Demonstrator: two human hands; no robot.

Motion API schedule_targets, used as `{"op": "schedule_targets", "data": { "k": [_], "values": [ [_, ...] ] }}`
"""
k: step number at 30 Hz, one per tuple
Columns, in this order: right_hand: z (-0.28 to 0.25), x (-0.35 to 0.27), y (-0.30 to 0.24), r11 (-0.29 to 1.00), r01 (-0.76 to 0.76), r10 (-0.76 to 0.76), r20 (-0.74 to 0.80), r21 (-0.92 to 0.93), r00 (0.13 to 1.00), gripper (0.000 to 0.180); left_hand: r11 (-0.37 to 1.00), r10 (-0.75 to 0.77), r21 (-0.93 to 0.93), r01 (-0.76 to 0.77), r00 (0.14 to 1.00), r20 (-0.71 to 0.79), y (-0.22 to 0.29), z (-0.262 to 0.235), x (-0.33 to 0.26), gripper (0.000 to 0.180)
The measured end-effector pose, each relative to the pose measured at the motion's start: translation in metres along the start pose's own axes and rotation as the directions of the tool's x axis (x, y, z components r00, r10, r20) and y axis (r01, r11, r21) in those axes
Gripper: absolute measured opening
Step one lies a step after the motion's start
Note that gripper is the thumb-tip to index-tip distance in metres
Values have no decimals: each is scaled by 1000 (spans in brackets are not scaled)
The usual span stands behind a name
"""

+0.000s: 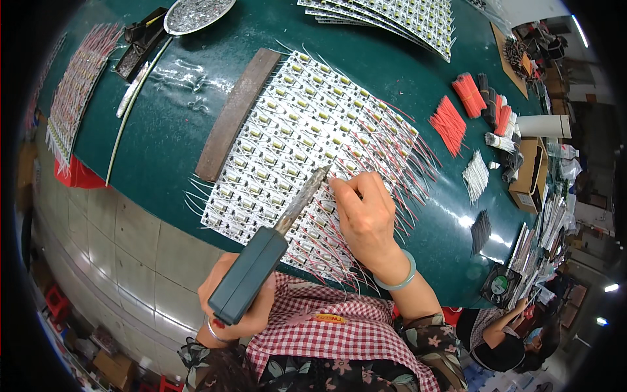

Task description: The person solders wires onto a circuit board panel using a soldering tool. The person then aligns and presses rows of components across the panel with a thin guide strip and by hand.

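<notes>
1. Head view, left hand: the left hand (260, 306) is wrapped round the dark green handle of a soldering iron (249, 273). The iron's metal tip points toward 1 o'clock from that hand.
2. Head view, right hand: the right hand (369, 219) is bent over the board, fingers drawn together in a pinch just beside the tip (whether a wire sits between them is too small to tell). A pale green bangle (410, 274) circles its wrist.
3. Head view, the board: the white circuit board (287, 140), dotted with yellowish parts, lies flat on the green table (173, 166). Its middle is at 1 o'clock from the left hand and 11 o'clock from the right. Red and white wires (398, 176) stick out over its right part.
4. Head view, round the board: a brown bar (238, 117) runs along its edge at 10 o'clock. More stacked boards (398, 19) lie at 1 o'clock, a metal bowl (189, 18) at 11. A red wire bundle (469, 95) sits at 2 o'clock, a white bundle (475, 176) at 3, a black one (480, 232) at 4. Another person (493, 336) is between 4 and 5 o'clock.
</notes>
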State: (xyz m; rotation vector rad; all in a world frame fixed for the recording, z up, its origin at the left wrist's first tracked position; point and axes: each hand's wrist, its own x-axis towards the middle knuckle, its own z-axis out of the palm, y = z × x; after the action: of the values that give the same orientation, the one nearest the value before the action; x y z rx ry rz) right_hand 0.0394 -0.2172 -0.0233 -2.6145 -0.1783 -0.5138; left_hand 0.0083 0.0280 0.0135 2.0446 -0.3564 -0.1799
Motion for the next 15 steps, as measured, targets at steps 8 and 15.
{"op": "schedule_targets", "data": {
  "k": [8,15],
  "values": [
    [0,-2,1,1000,5,-5,-1,-15,1000,28,993,-97,-71,95,995,-31,-4,2,-8,26],
    [1,-7,1,1000,7,-7,8,10,1000,35,990,-108,-96,107,994,-11,4,1,2,25]
  ]
}}
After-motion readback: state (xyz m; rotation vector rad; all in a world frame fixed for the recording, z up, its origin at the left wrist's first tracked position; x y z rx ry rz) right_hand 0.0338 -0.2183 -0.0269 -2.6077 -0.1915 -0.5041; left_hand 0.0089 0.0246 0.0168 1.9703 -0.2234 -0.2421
